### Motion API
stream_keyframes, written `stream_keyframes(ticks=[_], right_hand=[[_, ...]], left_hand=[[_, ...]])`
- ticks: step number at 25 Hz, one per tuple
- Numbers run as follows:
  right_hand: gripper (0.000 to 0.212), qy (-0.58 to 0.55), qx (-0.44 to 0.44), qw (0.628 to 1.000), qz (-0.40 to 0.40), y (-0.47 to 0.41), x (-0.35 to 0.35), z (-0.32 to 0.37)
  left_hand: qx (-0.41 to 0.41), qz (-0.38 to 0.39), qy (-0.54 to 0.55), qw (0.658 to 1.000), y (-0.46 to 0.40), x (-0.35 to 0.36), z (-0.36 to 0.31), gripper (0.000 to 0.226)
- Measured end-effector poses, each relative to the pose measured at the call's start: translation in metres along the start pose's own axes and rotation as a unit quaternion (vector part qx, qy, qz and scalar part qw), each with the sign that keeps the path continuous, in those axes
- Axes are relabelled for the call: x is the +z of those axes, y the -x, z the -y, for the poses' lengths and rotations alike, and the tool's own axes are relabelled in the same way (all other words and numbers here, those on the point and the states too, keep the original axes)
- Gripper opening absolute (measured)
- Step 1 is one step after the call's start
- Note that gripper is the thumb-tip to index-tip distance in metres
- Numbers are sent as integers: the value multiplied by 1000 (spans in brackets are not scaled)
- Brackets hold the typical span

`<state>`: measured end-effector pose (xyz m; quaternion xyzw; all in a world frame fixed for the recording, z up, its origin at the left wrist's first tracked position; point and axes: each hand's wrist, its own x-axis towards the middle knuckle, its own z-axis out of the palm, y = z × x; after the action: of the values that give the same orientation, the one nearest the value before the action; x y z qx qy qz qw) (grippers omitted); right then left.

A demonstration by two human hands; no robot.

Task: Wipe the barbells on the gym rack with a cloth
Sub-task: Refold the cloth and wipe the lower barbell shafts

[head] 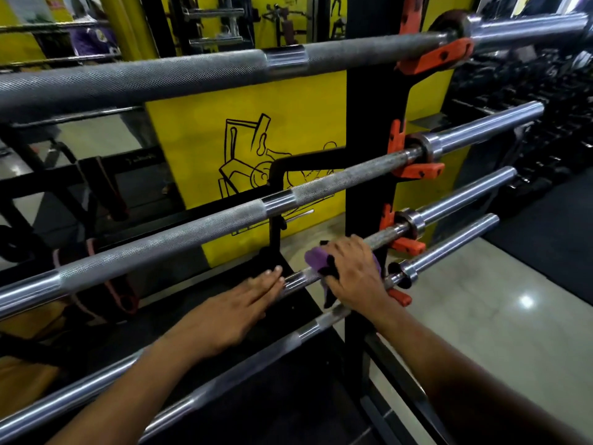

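Note:
Several steel barbells lie across a black rack upright (369, 130) on orange hooks (417, 170). My right hand (354, 274) grips a purple and black cloth (316, 260) wrapped over the third barbell (296, 279) down, just left of the upright. My left hand (239, 305) rests flat on that same bar with straight fingers, its fingertips a short way left of the cloth. The top barbell (192, 73) and the second barbell (208, 224) run above my hands. The lowest barbell (449, 244) passes under my right wrist.
A yellow wall panel (224, 130) with a black drawing stands behind the rack. Dumbbell racks (526, 123) fill the dark area at the right. Pale tiled floor (481, 316) lies at the lower right, with black matting beyond. Straps hang in the rack at the left.

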<state>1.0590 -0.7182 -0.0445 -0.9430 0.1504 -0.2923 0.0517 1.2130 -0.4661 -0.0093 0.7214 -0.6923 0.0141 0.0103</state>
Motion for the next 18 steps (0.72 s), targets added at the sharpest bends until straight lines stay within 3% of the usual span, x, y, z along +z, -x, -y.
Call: stream_keyframes(ticks=[5,10,12,15,18], right_hand=[[42,109,136,982,-74,-12,-20,-72],[48,-42,249,964,-85,-16,0,-30],[45,-68,208,973,-78,-8,9,9],[45,-91,71,993,-37,17,14,44],[56,-90,-31,995,-18,23,10,16]], left_hand=[[15,33,14,999,10,4,9,61],[12,58,36,998,5,-4,5,64],[5,58,59,997,5,-9,2,68],[-14,57,84,995,4,-9,1,68],[-38,54,117,991,3,-5,4,71]])
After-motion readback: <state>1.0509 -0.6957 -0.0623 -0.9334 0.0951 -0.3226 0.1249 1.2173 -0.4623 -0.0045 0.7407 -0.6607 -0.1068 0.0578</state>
